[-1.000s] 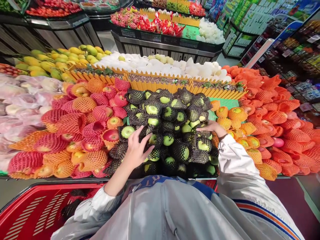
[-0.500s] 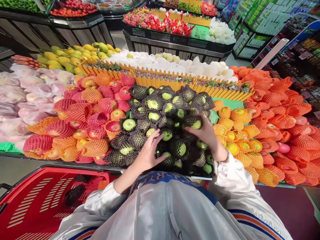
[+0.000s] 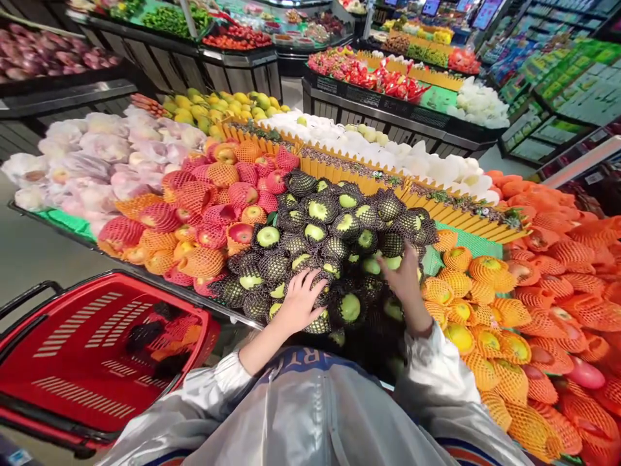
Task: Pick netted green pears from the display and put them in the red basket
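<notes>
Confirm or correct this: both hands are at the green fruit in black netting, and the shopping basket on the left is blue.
Not blue: the head view shows the shopping basket on the left is red. The left hand and right hand are indeed at the green fruit in black netting.

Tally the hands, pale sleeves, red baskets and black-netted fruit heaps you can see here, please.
Left hand, right hand: 2
Left sleeve, right sleeve: 2
Red basket: 1
Black-netted heap: 1
Total: 6
Single fruits overlap too much to count.
</notes>
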`<state>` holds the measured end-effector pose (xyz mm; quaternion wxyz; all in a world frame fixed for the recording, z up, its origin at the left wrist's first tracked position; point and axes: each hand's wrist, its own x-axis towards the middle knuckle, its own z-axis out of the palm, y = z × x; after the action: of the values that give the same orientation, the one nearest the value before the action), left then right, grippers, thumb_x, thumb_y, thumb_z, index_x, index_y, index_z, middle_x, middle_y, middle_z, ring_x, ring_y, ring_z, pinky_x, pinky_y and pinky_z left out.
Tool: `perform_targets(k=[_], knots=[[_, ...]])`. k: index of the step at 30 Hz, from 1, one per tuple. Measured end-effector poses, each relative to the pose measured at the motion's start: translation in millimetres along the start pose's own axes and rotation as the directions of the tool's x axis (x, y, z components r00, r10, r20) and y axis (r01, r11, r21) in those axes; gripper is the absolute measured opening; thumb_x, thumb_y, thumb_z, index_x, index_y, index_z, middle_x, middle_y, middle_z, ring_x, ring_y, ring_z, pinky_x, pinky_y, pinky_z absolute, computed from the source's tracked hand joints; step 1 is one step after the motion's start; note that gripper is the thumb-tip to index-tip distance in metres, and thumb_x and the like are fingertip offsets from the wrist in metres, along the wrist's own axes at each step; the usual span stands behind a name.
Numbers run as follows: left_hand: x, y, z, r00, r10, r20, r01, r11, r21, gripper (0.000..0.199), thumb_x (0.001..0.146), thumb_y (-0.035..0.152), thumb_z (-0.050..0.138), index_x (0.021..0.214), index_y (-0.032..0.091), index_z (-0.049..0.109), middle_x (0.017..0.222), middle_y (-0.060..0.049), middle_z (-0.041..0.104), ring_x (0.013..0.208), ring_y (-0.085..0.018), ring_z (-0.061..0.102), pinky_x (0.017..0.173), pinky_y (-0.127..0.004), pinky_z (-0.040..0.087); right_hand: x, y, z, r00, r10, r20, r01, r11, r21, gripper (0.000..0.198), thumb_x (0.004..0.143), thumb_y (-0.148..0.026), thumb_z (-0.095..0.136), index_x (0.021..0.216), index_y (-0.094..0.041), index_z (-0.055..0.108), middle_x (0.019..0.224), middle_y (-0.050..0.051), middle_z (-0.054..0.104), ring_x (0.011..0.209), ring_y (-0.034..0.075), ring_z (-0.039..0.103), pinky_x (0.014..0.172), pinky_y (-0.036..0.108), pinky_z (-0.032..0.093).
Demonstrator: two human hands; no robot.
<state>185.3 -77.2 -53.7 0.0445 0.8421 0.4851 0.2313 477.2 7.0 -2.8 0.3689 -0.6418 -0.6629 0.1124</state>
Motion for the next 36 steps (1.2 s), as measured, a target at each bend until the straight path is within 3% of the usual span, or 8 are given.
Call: perform_targets(k=[5,8,12,19,24,28,31,36], knots=[[-10,-4,4,0.996,0.033,-0.084,-0.031,0.999,0.027,0.074,0.084,0.022,0.081,0.149,0.014,0.047,0.160,-0.026,0.023,0.141,-0.045,0.031,0.109,-0.063,0.039,60,33,10,0.965,0.252,0.074,-0.204,0.897,-0.393,0.103,0.075,-0.050,0.081,0.152,-0.005,0.030,0.137,0.029,0.041,0.115,0.042,0.057,0.096,0.051,0.047],[-30,-14,7,0.959,0.206,-0.196,-0.190,0.977,0.100,0.045,0.091,0.007,0.064,0.135,0.017,0.059,0.152,-0.021,0.040,0.132,-0.037,0.046,0.104,-0.053,0.046,66,41,24,0.945,0.289,0.153,-0.181,0.853,-0.490,0.096,0.078,-0.044,0.079,0.152,-0.007,0.032,0.130,0.025,0.050,0.106,0.038,0.063,0.085,0.044,0.049],[-58,-29,13,0.917,0.285,-0.279,-0.241,0.953,0.183,0.021,0.103,0.010,0.047,0.113,0.013,0.065,0.123,-0.015,0.065,0.111,-0.027,0.060,0.094,-0.040,0.052,67,49,21,0.972,0.204,0.121,-0.127,0.879,-0.459,0.081,0.075,-0.043,0.079,0.141,-0.011,0.044,0.118,0.018,0.063,0.104,0.035,0.063,0.082,0.038,0.047],[-79,-39,17,0.939,0.215,-0.269,-0.192,0.975,0.109,0.047,0.095,0.007,0.040,0.139,0.013,0.056,0.134,-0.019,0.058,0.120,-0.029,0.057,0.098,-0.044,0.051,102,14,-24,0.995,0.095,-0.014,-0.095,0.972,-0.217,0.092,0.065,-0.056,0.080,0.141,-0.017,0.043,0.132,0.018,0.062,0.116,0.039,0.060,0.094,0.047,0.048],[-70,-19,18,0.891,0.229,-0.392,-0.213,0.973,0.085,0.025,0.100,0.014,0.047,0.118,0.015,0.064,0.122,-0.017,0.061,0.109,-0.029,0.060,0.090,-0.042,0.054,137,-45,12,0.983,-0.152,0.104,0.161,0.983,-0.088,0.098,0.065,-0.060,0.081,0.145,-0.015,0.046,0.135,0.018,0.059,0.120,0.037,0.057,0.103,0.046,0.046],[-58,-3,17,0.911,-0.135,-0.389,0.047,0.972,-0.229,0.019,0.107,0.023,0.042,0.105,0.016,0.060,0.108,-0.013,0.063,0.099,-0.023,0.063,0.087,-0.037,0.052,159,-79,71,0.961,-0.149,0.232,0.201,0.954,-0.220,0.095,0.063,-0.049,0.086,0.142,-0.008,0.053,0.138,0.022,0.053,0.128,0.041,0.046,0.110,0.050,0.039],[-51,6,17,0.840,-0.495,-0.224,0.312,0.776,-0.548,0.019,0.108,0.033,0.046,0.104,0.016,0.056,0.097,-0.008,0.062,0.090,-0.020,0.061,0.083,-0.033,0.049,172,-89,97,0.963,-0.090,0.252,0.158,0.952,-0.263,0.092,0.067,-0.043,0.086,0.144,-0.004,0.052,0.141,0.024,0.047,0.131,0.042,0.040,0.113,0.052,0.035],[-40,15,17,0.781,-0.624,0.004,0.392,0.485,-0.782,0.031,0.095,0.045,0.065,0.094,0.016,0.057,0.086,-0.003,0.056,0.079,-0.017,0.054,0.073,-0.027,0.042,190,-83,96,0.934,0.076,0.349,-0.032,0.991,-0.129,0.122,0.064,-0.040,0.089,0.159,0.001,0.023,0.152,0.030,0.032,0.145,0.044,0.027,0.121,0.049,0.023]])
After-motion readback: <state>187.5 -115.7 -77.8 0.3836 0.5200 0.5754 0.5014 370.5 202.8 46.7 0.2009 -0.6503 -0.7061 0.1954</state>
